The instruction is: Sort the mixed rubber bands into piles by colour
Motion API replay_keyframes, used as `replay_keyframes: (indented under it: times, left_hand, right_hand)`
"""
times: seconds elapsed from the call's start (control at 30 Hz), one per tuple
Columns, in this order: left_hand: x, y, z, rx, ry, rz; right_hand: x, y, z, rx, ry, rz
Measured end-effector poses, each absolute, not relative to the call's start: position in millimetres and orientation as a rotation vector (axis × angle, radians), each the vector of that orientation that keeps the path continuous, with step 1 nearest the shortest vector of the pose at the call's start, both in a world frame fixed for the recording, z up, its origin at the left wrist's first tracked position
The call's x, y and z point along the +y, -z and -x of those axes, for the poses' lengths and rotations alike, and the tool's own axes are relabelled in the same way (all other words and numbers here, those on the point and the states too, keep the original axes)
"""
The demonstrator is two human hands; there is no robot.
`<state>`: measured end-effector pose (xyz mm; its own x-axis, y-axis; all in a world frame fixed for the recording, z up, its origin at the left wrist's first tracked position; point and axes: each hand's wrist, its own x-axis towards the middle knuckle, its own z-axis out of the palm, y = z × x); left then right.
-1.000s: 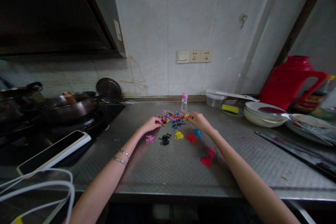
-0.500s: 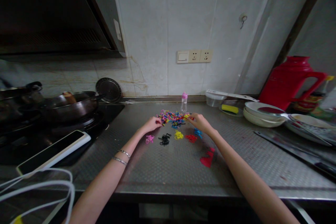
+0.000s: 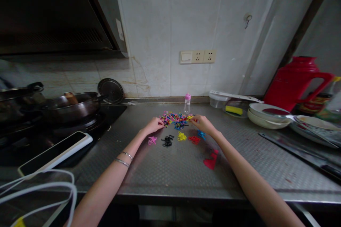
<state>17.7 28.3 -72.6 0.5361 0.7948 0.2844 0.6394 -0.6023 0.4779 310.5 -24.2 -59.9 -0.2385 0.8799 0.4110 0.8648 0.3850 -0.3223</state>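
Observation:
A mixed heap of small coloured rubber bands (image 3: 174,117) lies on the metal counter between my two hands. At its left edge, my left hand (image 3: 154,125) has its fingertips pinched together against the bands. My right hand (image 3: 201,123) is pinched at the right edge, beside some yellow ones. What either pinch holds is too small to make out. Nearer to me sit separate little piles: pink bands (image 3: 152,140), black bands (image 3: 167,140), yellow bands (image 3: 182,136), red bands (image 3: 194,139) and blue bands (image 3: 201,134), the blue partly near my right wrist.
A clear bottle with a pink cap (image 3: 187,103) stands behind the heap. A red heart-shaped piece (image 3: 211,159) lies by my right forearm. Left are a pan (image 3: 82,108) and a white device (image 3: 55,152) with cables. Bowls (image 3: 268,118), a knife (image 3: 295,154) and a red jug (image 3: 293,85) occupy the right.
Both hands stay at the two sides of the heap with hardly any movement. The whole view has shifted very slightly; the piles look the same.

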Motion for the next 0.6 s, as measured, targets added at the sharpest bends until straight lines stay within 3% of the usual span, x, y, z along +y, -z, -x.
replay_keyframes:
  times: [0.27, 0.6]
  left_hand:
    - [23, 69, -19, 1.202, -0.668, -2.57]
    - [25, 51, -10, 1.159, -0.669, -2.246]
  right_hand:
    - [-25, 60, -310, -2.145, -0.003, 1.435]
    - [-27, 59, -308, -2.145, -0.036, 1.472]
